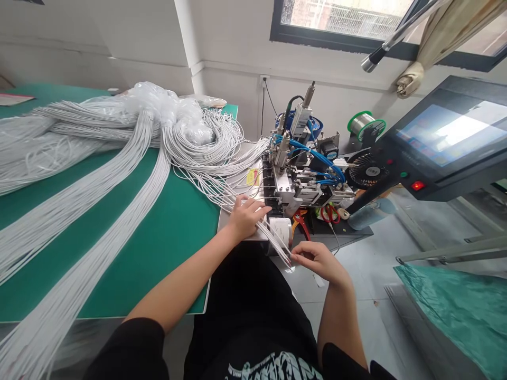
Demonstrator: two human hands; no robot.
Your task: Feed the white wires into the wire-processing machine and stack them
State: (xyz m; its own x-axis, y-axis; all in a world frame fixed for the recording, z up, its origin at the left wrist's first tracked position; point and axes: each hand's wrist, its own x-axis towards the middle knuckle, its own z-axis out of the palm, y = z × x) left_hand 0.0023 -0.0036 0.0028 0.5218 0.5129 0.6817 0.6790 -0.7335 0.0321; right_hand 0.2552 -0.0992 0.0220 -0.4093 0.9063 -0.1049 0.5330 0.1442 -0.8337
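My left hand (246, 215) rests palm down with curled fingers on a small bunch of thin white cables (273, 237) at the table's front right corner, beside a small machine (301, 174) with blue hoses. My right hand (317, 259) is lower and to the right, pinching the free ends of those same cables between thumb and fingers. The cables run back from the hands to a big pile of white cables (186, 132) on the green table mat (166, 248).
Long bundles of white cable (79, 211) cross the mat to the left. A touchscreen panel (443, 137) with a red button stands at the right. Red-handled scissors (328, 214), a small black fan (366, 171) and a wire spool (362, 124) sit around the machine.
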